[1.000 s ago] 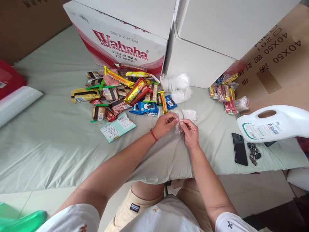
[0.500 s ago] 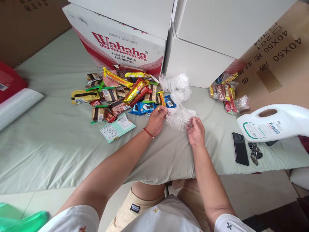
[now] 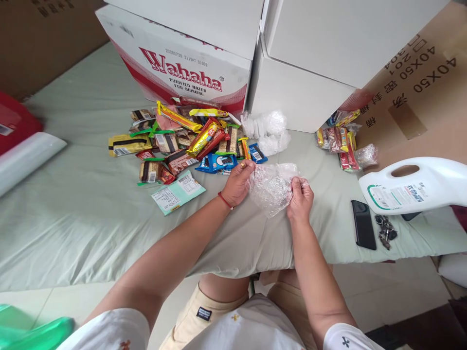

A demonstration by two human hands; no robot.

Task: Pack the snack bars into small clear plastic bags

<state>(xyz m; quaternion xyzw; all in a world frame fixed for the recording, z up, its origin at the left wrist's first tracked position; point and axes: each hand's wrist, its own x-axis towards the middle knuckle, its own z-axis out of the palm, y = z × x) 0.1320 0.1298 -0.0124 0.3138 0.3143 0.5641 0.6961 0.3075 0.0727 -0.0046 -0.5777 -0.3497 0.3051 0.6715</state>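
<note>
A crinkled clear plastic bag is stretched between my two hands, above the green sheet. My left hand pinches its left edge, thumb against fingers. At the opposite edge my right hand is closed on the same bag. Just beyond it lie more crumpled clear plastic bags. To the left spreads a heap of wrapped snack bars in yellow, red, brown and green. A blue snack packet is close to my left hand, and a pale green packet lies flat nearer me.
A Wahaha carton and white boxes stand behind. Bagged snacks sit at right by a brown carton. A white jug, phone and keys lie at the right. A plastic roll is at left.
The clear bag has been spread wider and flatter between my hands. My right hand has shifted slightly right; my left hand has barely moved. The snacks have stayed put.
</note>
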